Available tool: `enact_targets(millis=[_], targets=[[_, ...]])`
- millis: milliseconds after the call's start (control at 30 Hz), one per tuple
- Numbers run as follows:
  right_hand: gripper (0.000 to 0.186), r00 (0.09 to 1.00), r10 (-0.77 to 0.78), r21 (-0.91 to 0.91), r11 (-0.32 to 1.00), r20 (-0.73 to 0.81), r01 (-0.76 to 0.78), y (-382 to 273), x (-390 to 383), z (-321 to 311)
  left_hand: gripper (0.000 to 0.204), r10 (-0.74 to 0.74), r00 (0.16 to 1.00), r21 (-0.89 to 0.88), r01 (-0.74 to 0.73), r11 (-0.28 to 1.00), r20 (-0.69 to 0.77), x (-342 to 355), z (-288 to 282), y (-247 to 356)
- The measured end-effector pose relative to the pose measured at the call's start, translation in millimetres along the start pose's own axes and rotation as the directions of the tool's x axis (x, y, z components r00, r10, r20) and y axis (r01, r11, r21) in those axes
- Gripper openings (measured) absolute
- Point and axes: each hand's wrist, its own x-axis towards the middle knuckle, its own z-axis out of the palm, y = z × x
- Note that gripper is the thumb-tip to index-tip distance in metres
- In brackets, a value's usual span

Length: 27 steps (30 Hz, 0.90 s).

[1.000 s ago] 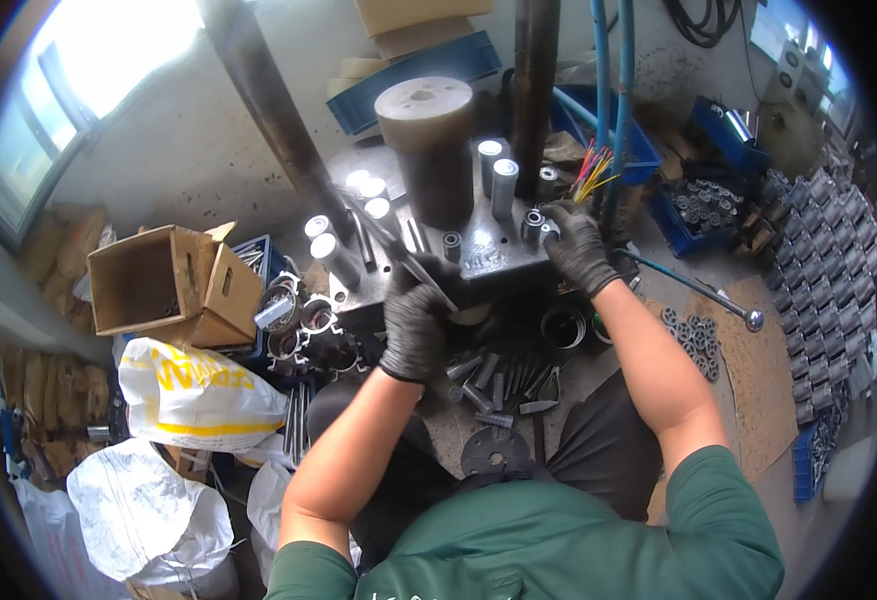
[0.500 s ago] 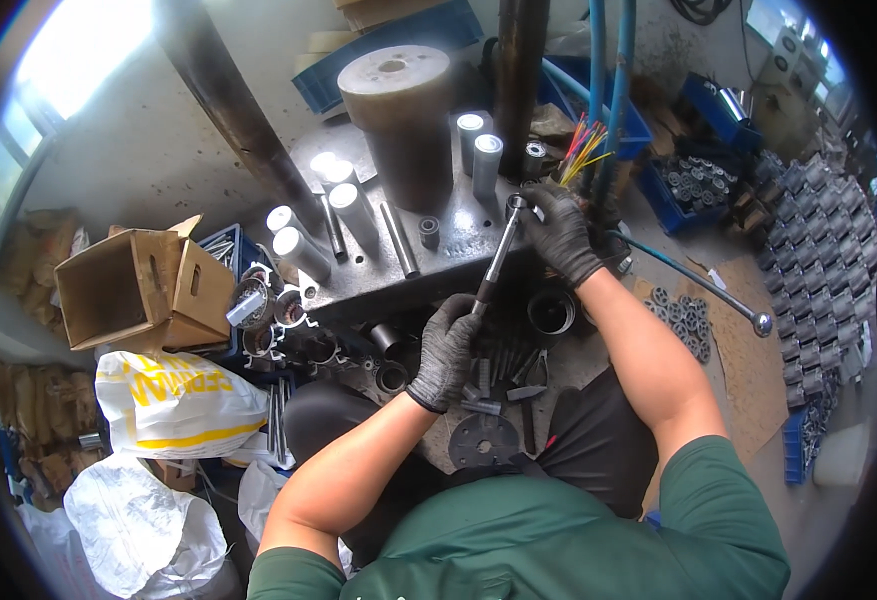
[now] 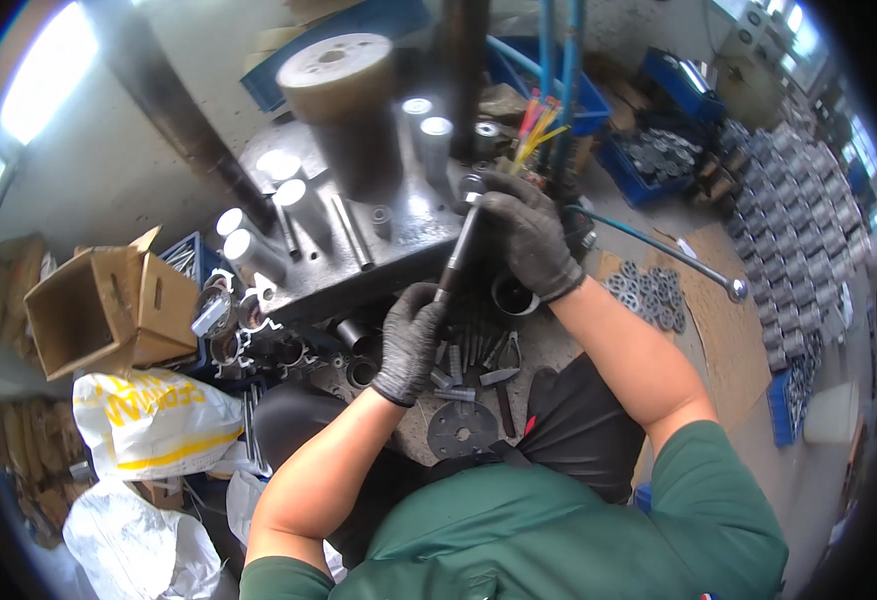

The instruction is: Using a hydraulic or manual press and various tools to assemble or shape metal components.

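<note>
My gloved left hand [image 3: 411, 342] is closed around the lower, dark part of a slim metal rod [image 3: 462, 242]. The rod slants up and away over the front edge of a thick steel plate [image 3: 398, 250]. At its upper end sits a round, ring-like head [image 3: 471, 186]. My gloved right hand [image 3: 530, 232] curls around that end, its fingers against the head; the fingertips are partly blurred. On the plate, left of the rod, stand several pale-topped metal cylinders [image 3: 304, 212], a small bearing-like ring [image 3: 382, 222] and a lying metal tube [image 3: 351, 232].
A large round column [image 3: 343, 130] rises behind. A hammer [image 3: 503, 392] and a drilled disc [image 3: 461, 430] lie between my legs. A ball-ended lever [image 3: 670, 252] juts out right, above loose metal rings [image 3: 648, 292]. A cardboard box [image 3: 138, 305] and white sack [image 3: 158, 420] stand left.
The whole view has swung, so the bench and its parts sit farther left. Both hands keep their hold on the rod, and its ring-like head shows at a slightly different angle.
</note>
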Motion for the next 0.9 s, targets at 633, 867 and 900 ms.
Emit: enact_targets(millis=[633,867,900], targets=[[0.039,0.867,0.288,-0.421,0.783,-0.407,-0.458,-42.2,-149.9,-224.0,0.033,0.125,0.852,0.689,-0.489,0.535,0.508,-1.4,10.5,-3.0],[0.038,0.172,0.199,0.114,0.904,-0.965,-0.412,56.2,-388.0,-337.7,0.033,-0.084,0.807,0.731,-0.479,0.486,0.584,-14.1,5.4,-12.3],[0.039,0.013,0.291,0.270,0.902,-0.957,-0.337,74.8,-414.9,-343.4,0.034,-0.117,0.803,0.747,-0.476,0.464,0.585,-15.0,4.9,-13.9]])
